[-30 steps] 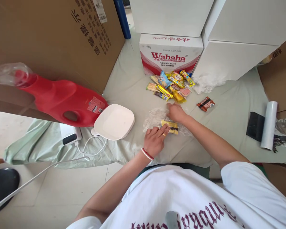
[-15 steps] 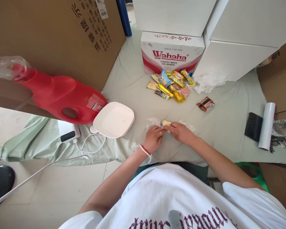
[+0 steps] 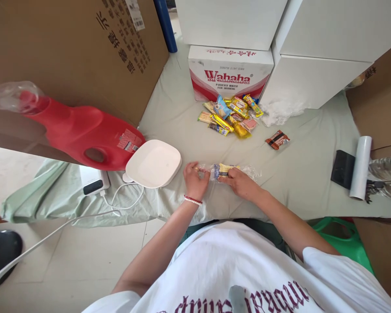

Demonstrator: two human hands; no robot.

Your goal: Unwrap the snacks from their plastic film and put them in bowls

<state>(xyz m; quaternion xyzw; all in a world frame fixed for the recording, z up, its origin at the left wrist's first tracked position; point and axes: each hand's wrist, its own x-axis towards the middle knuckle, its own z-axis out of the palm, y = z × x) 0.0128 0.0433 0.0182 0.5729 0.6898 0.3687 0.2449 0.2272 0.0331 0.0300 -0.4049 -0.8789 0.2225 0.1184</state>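
A small yellow and blue snack packet (image 3: 217, 171) lies on the cloth near the front edge, with crinkled clear plastic film (image 3: 250, 171) around it, sticking out on both sides. My left hand (image 3: 195, 181), wearing a red and white bracelet, has its fingers curled around the film's left end. From the right, my right hand (image 3: 244, 184) grips the packet, thumb and fingers closed over its near side and hiding part of it. Beyond my hands, a brown and red snack packet (image 3: 278, 140) lies alone. Farther back is a pile of colourful wrapped snacks (image 3: 222, 122).
A white shallow dish (image 3: 154, 163) stands left of my hands, beside a red jug (image 3: 87, 134) and a white power bank (image 3: 93, 180) with a cable. A Wahaba-style printed water carton (image 3: 230, 78) and white boxes (image 3: 319, 80) stand behind. A white roll (image 3: 360, 167) lies right.
My left hand has moved left, away from my right hand, and now holds the film's left end. More of the packet shows between my hands. The view has shifted slightly.
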